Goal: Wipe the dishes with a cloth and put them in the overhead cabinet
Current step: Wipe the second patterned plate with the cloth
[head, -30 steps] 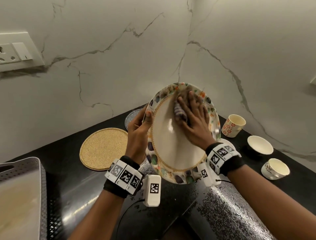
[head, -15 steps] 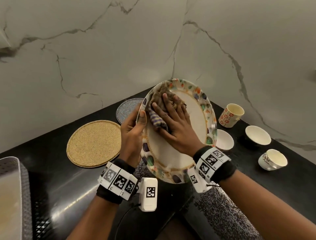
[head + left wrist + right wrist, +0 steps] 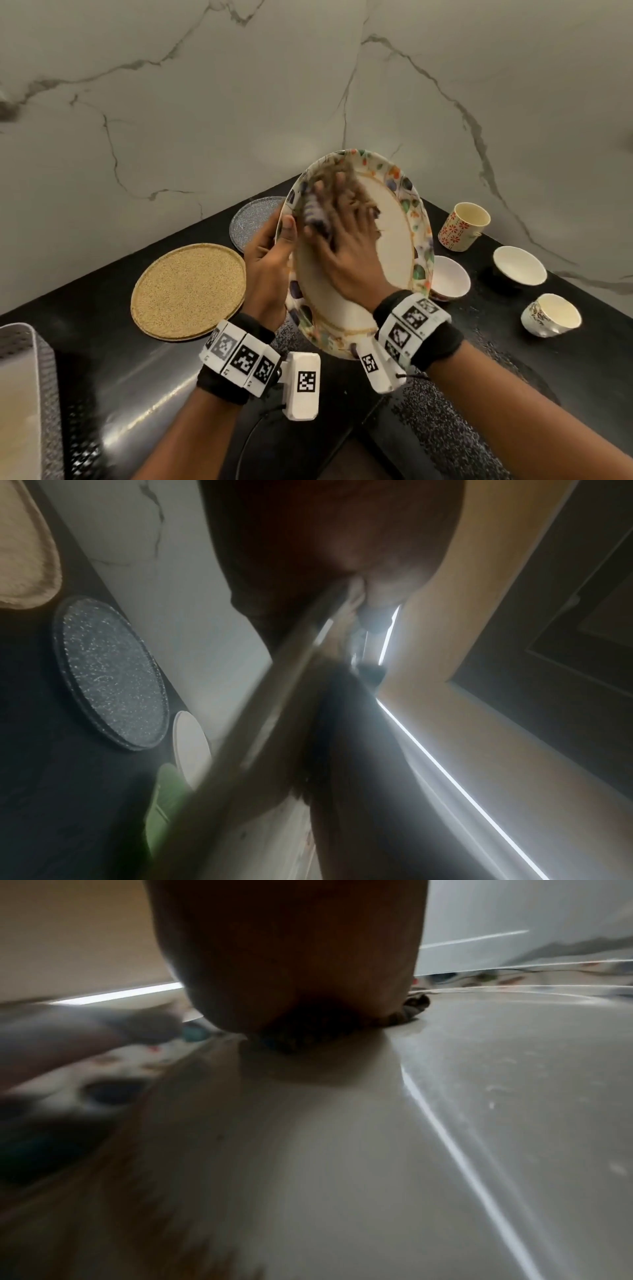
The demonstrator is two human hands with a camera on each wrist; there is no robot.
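Head view: my left hand [image 3: 265,270] grips the left rim of the oval cream plate with floral border [image 3: 399,236], thumb on its face, holding it tilted above the black speckled countertop [image 3: 513,394]. My right hand [image 3: 346,253], fingers spread flat, presses a crumpled brown striped cloth [image 3: 317,214] on the plate's upper left. Right wrist view shows the cloth [image 3: 407,1010] under my palm.

On the black counter [image 3: 102,359] we see a round woven placemat [image 3: 188,291] beside a speckled grey disc [image 3: 253,219], a perforated grey tray [image 3: 30,394] at our left, marble walls [image 3: 171,120] behind.
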